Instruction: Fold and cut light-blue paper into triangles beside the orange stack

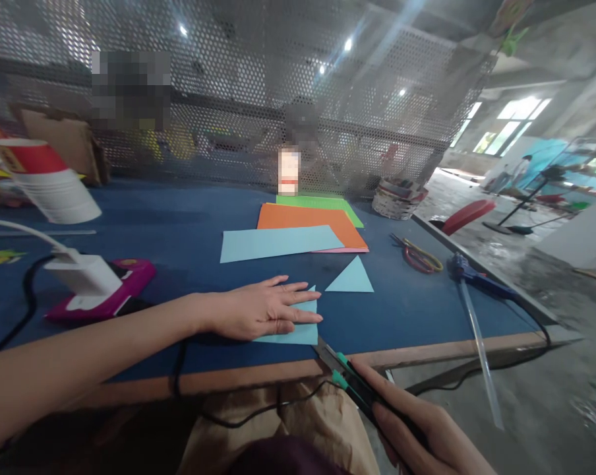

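The left hand [262,310], splayed and grasping nothing, is lying over the blue paper [298,336]. The right hand [436,429] is clasping a knife [356,386] (axis slanting forward-left), its tip pointing at the paper's near right corner.

Odds and ends on a blue tabletop [169,227], backed by a perforated screen [229,86].
At left, stacked paper cups [55,188] stand beyond a magenta block [142,274] bearing a white plug [91,278]; at right, scissors [407,247] lie near a blue glue gun [486,282], a round container [395,201] farther back.
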Motion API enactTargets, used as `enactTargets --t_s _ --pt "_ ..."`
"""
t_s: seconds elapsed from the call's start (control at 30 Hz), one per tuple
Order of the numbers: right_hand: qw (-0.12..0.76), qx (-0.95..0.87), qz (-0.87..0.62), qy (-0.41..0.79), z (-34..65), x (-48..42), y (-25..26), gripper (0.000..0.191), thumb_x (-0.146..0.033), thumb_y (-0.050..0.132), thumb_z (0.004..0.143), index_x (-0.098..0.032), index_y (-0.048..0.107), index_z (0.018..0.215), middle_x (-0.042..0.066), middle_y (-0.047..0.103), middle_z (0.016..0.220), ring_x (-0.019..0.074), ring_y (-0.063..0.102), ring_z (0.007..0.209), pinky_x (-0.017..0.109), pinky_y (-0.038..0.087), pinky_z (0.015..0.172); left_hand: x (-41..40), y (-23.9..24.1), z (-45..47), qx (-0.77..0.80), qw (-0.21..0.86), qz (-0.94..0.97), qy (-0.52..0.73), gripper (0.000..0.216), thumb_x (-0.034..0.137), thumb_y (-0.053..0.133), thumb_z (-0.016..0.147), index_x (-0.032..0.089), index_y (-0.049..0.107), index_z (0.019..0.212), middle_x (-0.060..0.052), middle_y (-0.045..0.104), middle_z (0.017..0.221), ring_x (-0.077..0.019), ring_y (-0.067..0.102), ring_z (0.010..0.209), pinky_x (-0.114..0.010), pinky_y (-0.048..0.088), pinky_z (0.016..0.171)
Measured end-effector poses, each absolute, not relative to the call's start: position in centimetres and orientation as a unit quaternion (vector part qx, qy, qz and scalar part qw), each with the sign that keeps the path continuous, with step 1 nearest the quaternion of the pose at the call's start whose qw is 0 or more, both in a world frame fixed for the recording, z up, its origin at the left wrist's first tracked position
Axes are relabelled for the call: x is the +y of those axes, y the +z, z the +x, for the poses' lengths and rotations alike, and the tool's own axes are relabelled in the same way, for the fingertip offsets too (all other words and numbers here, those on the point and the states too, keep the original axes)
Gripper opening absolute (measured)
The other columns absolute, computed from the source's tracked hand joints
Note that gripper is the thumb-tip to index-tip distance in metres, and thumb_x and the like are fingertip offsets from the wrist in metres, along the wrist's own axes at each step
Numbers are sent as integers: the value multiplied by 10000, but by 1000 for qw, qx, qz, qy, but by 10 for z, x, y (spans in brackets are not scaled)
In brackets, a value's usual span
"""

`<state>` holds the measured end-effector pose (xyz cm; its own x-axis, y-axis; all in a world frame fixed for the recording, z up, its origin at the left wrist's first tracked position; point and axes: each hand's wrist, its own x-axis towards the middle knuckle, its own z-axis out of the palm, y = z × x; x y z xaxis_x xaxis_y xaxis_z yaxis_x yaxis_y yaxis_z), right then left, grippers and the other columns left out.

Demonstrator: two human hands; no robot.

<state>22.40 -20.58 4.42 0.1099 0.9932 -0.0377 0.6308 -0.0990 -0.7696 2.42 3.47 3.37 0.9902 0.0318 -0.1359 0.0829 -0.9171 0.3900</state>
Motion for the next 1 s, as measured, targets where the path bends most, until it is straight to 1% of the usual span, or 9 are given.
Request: enactTargets --t_s 0.07,0.13,0.27,0.43,0.6,0.7,0.8,0.93,1.0 --pt "316 -596 -678 293 222 -206 44 417 -311 511 915 -301 579 1327 -5 724 1147 205 675 1066 224 546 837 35 34 24 29 201 977 -65 474 529 224 1002 422 284 1459 57 91 1604 -236 26 1483 -540 25 1176" --pt "320 -590 -680 296 220 -206 44 411 -314 517 916 -298 581 1322 -12 673 1242 209 640 1130 239 526 884 34 35 24 30 202 977 -64 475 529 224 1002 419 284 1460 55 93 1604 -234 25 1483 -541 24 1176" --pt "312 -590 -676 313 216 -203 42 411 -315 513 925 -279 574 1329 -12 639 1286 195 613 1170 249 471 962 34 35 24 29 202 977 -63 476 529 231 1001 414 289 1459 50 104 1603 -236 30 1482 -542 24 1176" --pt "315 -587 -676 315 214 -201 39 410 -296 485 935 -311 564 1337 -37 632 1295 179 634 1139 201 513 892 34 35 24 29 203 977 -64 477 530 225 1002 415 281 1461 58 95 1603 -224 23 1483 -537 23 1177" --pt "316 -587 -681 304 214 -202 34 420 -285 507 924 -299 559 1340 -11 644 1278 214 631 1140 220 547 837 36 34 24 26 204 977 -64 480 534 224 1000 414 284 1461 54 98 1603 -231 21 1483 -548 16 1174" --pt "319 -592 -683 287 213 -203 34 412 -279 535 907 -298 582 1316 -2 653 1266 217 637 1131 235 532 862 36 34 24 23 205 977 -63 479 534 226 999 417 286 1460 54 103 1604 -239 26 1483 -547 21 1174" --pt "314 -599 -678 288 211 -202 36 409 -274 525 909 -297 584 1313 -8 651 1267 213 633 1136 239 527 875 36 34 24 23 205 977 -60 478 530 233 1000 412 288 1460 49 104 1604 -244 34 1482 -543 23 1174" --pt "306 -604 -670 305 210 -199 37 430 -279 501 920 -306 551 1345 -15 686 1215 206 689 1041 211 575 770 35 34 24 24 205 977 -56 476 523 239 1001 411 288 1460 41 118 1603 -247 41 1482 -546 32 1172" --pt "308 -599 -673 304 210 -198 37 430 -289 496 922 -304 549 1349 -13 688 1211 211 684 1052 212 579 762 35 33 24 23 206 977 -54 476 528 242 999 415 291 1458 40 120 1603 -249 44 1482 -554 35 1169"
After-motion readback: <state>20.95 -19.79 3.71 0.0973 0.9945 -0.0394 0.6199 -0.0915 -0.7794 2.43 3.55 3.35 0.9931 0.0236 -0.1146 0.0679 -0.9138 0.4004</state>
